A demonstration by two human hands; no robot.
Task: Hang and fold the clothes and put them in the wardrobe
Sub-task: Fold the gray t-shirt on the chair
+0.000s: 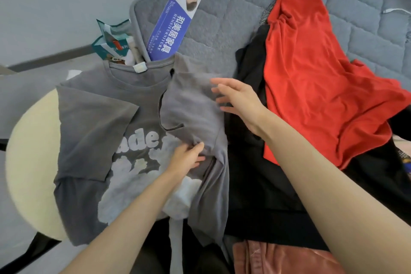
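Below, grey quilted mattress (pixel 233 35) — blue label (pixel 175 26), grey wall (pixel 55 2), left hand (pixel 189 158) pinching T-shirt (pixel 93 118)

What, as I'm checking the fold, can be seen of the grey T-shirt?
The grey T-shirt looks like faded cotton, with a white print and a white neck label. It lies front up, partly over a cream seat. One sleeve is folded in over the chest; the other side is folded across the print. The left hand pinches that fold; the right hand is open over it.
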